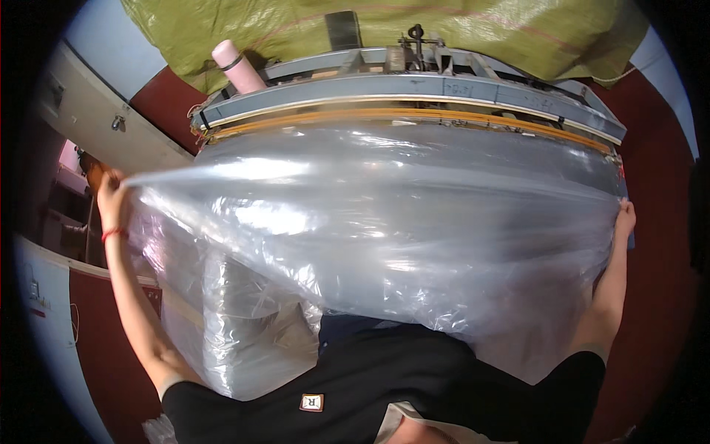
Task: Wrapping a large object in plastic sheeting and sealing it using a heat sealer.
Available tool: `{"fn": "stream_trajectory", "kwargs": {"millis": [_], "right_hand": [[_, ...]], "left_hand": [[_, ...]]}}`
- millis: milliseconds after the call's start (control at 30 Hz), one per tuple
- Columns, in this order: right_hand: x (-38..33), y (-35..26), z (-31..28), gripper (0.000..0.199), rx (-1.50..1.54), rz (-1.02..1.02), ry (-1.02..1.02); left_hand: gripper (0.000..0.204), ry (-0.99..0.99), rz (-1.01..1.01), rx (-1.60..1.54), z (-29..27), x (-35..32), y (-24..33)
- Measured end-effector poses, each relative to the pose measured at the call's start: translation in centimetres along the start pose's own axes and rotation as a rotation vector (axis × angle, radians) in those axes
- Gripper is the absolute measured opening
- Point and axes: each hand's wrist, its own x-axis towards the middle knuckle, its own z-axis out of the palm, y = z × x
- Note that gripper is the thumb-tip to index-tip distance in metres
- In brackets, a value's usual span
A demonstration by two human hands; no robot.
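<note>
A wide sheet of clear plastic film (355, 214) is stretched between my two hands in front of a long grey machine frame (414, 87). My left hand (112, 189), with a red band at the wrist, is closed on the film's left edge at arm's length. At the far right, my right hand (626, 214) grips the opposite edge. The film is taut and creased between the hands, and its lower part hangs down in front of my body. Orange strips (414, 113) run along the machine's near edge, just beyond the film.
A pink roll (238, 66) stands at the machine's back left. Behind the machine hangs a green woven sheet (473, 29). Clear plastic-wrapped bundles (222, 325) lie at my left. An open door (103, 111) with a latch is at the far left, beside a red and blue wall.
</note>
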Motion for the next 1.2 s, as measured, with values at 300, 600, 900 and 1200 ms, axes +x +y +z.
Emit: {"fn": "stream_trajectory", "kwargs": {"millis": [300, 600, 900, 1200], "right_hand": [[-0.9, 2.3, -5.0, 0.035, -0.152, 0.017, 0.065], [-1.8, 2.0, -6.8, 0.042, -0.271, 0.122, 0.091], [-1.3, 5.8, -7.7, 0.033, 0.444, 0.177, 0.024], [-3.8, 4.3, -12.2, 0.033, 0.663, 0.338, 0.065]], "left_hand": [[0.047, -0.507, 0.454, 0.135, 24.9, -10.5, 7.3], [0.03, -0.118, 0.542, 0.307, 28.7, -7.8, 13.1], [0.017, -0.109, 0.277, 0.182, 36.7, -4.7, 9.5], [0.013, -0.092, 0.195, -0.03, 36.0, -5.4, 12.6]]}}
